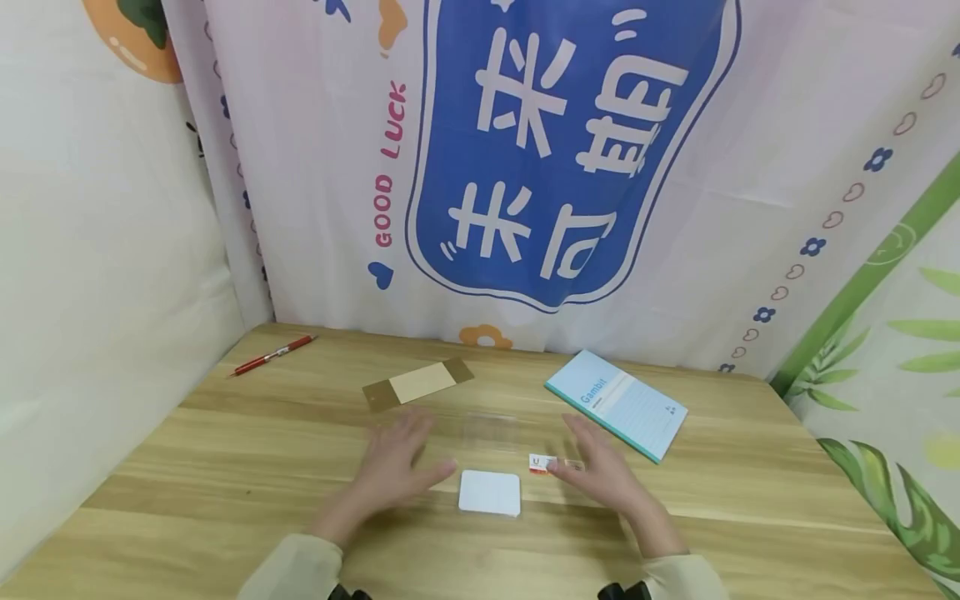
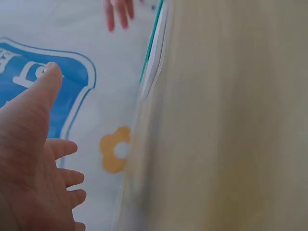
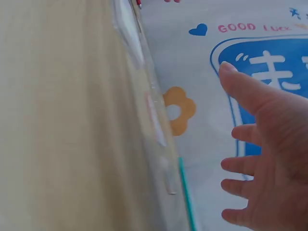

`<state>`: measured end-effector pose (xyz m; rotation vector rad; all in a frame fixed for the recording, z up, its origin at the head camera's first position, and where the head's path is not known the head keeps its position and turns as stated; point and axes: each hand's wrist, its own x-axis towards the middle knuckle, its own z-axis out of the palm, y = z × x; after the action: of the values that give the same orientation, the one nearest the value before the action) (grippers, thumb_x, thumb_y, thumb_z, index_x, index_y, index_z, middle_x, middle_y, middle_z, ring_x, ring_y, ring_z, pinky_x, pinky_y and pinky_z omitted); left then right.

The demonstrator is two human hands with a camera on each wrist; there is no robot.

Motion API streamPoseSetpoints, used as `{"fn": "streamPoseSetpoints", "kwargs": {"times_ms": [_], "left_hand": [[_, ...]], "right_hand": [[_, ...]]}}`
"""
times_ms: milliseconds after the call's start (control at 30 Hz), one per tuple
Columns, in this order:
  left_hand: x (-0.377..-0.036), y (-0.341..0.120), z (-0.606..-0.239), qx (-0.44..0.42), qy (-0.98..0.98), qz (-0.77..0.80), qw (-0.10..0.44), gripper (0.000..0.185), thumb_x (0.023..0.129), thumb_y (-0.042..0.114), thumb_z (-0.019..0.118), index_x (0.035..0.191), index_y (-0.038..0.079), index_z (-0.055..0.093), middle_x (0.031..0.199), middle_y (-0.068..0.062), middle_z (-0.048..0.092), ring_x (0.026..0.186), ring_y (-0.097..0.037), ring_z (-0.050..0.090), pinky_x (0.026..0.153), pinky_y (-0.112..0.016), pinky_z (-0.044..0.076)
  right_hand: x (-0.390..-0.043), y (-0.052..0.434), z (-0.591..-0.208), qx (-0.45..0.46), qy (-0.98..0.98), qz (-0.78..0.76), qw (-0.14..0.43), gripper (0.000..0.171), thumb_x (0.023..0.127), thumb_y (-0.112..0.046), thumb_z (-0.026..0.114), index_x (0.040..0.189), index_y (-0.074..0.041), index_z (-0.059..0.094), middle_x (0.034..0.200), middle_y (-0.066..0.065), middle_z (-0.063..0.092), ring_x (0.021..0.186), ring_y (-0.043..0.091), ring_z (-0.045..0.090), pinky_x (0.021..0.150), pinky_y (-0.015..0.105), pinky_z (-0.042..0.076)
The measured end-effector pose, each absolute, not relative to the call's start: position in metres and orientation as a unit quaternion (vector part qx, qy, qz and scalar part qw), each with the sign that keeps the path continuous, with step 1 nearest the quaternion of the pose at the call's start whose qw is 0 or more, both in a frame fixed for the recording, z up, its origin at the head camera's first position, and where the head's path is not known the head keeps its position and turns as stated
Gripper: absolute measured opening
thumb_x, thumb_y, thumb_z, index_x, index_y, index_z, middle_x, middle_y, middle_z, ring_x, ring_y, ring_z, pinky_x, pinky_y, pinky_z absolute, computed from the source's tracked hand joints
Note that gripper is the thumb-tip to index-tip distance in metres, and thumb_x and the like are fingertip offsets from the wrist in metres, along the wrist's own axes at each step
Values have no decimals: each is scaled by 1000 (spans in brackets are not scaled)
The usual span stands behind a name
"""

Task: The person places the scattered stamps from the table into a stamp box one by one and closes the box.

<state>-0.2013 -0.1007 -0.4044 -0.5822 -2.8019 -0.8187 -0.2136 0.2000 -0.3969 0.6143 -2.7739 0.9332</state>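
Both hands hover low over the middle of the wooden counter (image 1: 225, 467), palms down and fingers spread, holding nothing. The left hand (image 1: 396, 462) is open, its thumb pointing toward a white card (image 1: 490, 492) that lies flat just beside it, nearer the front edge. The right hand (image 1: 600, 468) is likewise open, and its thumb tip is at a small red-and-white card (image 1: 542, 463); whether it actually touches is hard to tell. Between the two hands, slightly toward the back edge, lies a clear plastic sleeve (image 1: 491, 432), nearly invisible against the wood.

In the left wrist view the left hand (image 2: 33, 163) shows relaxed, straight fingers (image 2: 67, 148), with the counter (image 2: 231, 125) blurred beside it. The right wrist view shows the right hand (image 3: 269, 159) the same way, fingers (image 3: 240, 132) apart and empty.

Farther out, a tan card holder (image 1: 418, 383) lies behind the left hand, toward the back edge. A light blue notepad (image 1: 617, 403) printed "Gambit" sits toward the back right, angled. A red pen (image 1: 272, 355) lies near the back left corner. Behind the counter hangs a cloth backdrop (image 1: 570, 150) with a blue shield and the words "GOOD LUCK".
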Motion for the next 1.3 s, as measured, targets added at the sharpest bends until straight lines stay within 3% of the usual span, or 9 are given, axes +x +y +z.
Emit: {"fn": "streamPoseSetpoints", "kwargs": {"times_ms": [367,700,1300], "left_hand": [[-199,-90,-433,-224,-886,-404,37,78,68,50,64,129,8,39,133,-20,29,123,-37,19,95,-56,-1],[-195,-89,-438,-241,-916,-315,56,74,65,58,61,124,15,48,133,-21,29,122,-39,19,94,-58,1],[-196,-87,-440,-251,-921,-292,58,63,67,59,59,117,20,55,135,-21,26,123,-38,17,93,-59,1]], "right_hand": [[-218,200,-433,138,-875,463,33,52,75,-18,67,120,-1,48,126,18,42,117,33,34,96,46,23],[-221,199,-443,166,-893,408,93,34,73,-10,68,105,-1,61,119,19,47,111,38,37,91,53,26],[-221,194,-441,145,-907,377,119,22,68,-5,69,89,-10,64,114,15,52,109,36,40,89,53,27]]}}
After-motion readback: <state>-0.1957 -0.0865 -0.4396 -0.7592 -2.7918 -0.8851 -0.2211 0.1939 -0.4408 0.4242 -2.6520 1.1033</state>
